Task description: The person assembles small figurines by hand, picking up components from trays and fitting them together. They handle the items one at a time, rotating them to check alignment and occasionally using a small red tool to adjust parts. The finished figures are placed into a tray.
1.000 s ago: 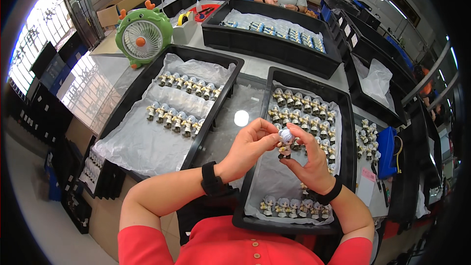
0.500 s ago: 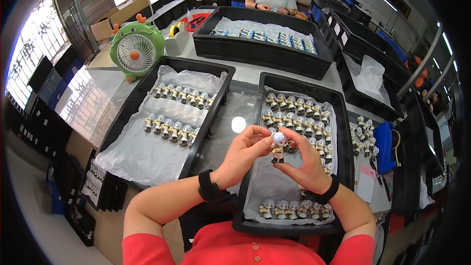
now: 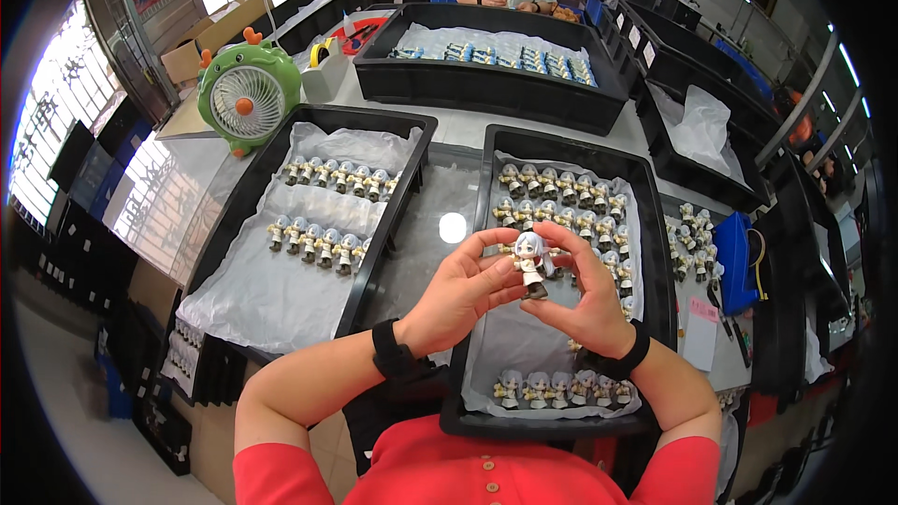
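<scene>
While held above right black tray [image 3: 660,224]: small white-haired figurine [image 3: 532,263], pinched upright between left hand [image 3: 465,288] and right hand [image 3: 581,295]. Rows of like figurines on tray's white liner; left tray [image 3: 245,196] similarly stocked.

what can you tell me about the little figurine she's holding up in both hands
The figurine is a small doll-like toy with an oversized head, pale silver-white hair, a light body and dark feet or base, and looks like moulded plastic. It is held roughly upright above the right black tray, over its plastic liner. The left hand pinches it from the left side, and the right hand supports it from the right and below, fingers curled around it. Finer details are too small to tell.
</scene>
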Demonstrator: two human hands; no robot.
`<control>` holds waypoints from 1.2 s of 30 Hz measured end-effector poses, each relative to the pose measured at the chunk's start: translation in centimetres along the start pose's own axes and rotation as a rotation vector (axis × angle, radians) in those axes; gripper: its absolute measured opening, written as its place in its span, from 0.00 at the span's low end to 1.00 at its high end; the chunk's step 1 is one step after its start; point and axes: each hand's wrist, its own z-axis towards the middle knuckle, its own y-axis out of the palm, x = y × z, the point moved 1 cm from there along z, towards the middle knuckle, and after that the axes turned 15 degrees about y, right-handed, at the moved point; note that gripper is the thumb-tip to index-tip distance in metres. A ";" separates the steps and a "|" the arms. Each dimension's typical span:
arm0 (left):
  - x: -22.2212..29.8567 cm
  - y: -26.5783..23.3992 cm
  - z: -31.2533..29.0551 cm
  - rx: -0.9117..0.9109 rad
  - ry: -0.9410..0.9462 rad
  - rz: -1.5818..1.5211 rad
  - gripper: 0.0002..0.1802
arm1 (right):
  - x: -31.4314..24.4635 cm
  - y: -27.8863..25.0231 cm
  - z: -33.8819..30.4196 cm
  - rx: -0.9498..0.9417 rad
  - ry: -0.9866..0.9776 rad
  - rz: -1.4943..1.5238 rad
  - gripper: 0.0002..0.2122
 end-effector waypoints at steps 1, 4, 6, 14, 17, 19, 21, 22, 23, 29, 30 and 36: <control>-0.2 -0.1 -0.1 -0.012 -0.019 -0.029 0.21 | 0.1 0.1 0.0 -0.024 0.016 0.058 0.34; 0.0 0.4 -0.2 -0.065 -0.061 -0.028 0.22 | -0.1 0.2 -0.2 -0.043 -0.004 0.069 0.34; -0.1 0.4 -0.3 -0.086 -0.076 0.000 0.22 | -0.8 0.1 -0.1 0.015 -0.115 -0.142 0.34; -0.1 1.1 -0.4 -0.153 -0.129 -0.009 0.25 | -1.1 0.5 -0.4 0.048 -0.306 -0.349 0.35; 0.1 1.0 -0.4 -0.152 -0.135 -0.088 0.24 | -1.1 0.4 -0.3 0.057 -0.304 -0.329 0.37; 0.0 0.8 -0.3 -0.153 -0.135 -0.108 0.24 | -1.2 0.4 -0.2 0.047 -0.280 -0.298 0.38; 0.0 0.8 -0.3 -0.157 -0.134 -0.120 0.24 | -1.3 0.3 -0.2 0.030 -0.246 -0.259 0.39; 0.0 0.8 -0.3 -0.159 -0.133 -0.121 0.24 | -1.3 0.3 -0.2 0.027 -0.237 -0.247 0.39; 0.0 0.9 -0.3 -0.160 -0.131 -0.123 0.24 | -1.3 0.3 -0.2 0.024 -0.229 -0.234 0.39; -0.2 0.7 -0.2 -0.175 -0.128 -0.123 0.24 | -1.1 0.3 -0.1 0.012 -0.221 -0.219 0.41; -0.2 0.8 -0.2 -0.171 -0.125 -0.118 0.24 | -1.1 0.3 -0.1 0.010 -0.220 -0.219 0.41; -0.2 0.5 -0.1 -0.179 -0.122 -0.092 0.26 | -0.8 0.1 -0.3 0.003 -0.167 -0.193 0.41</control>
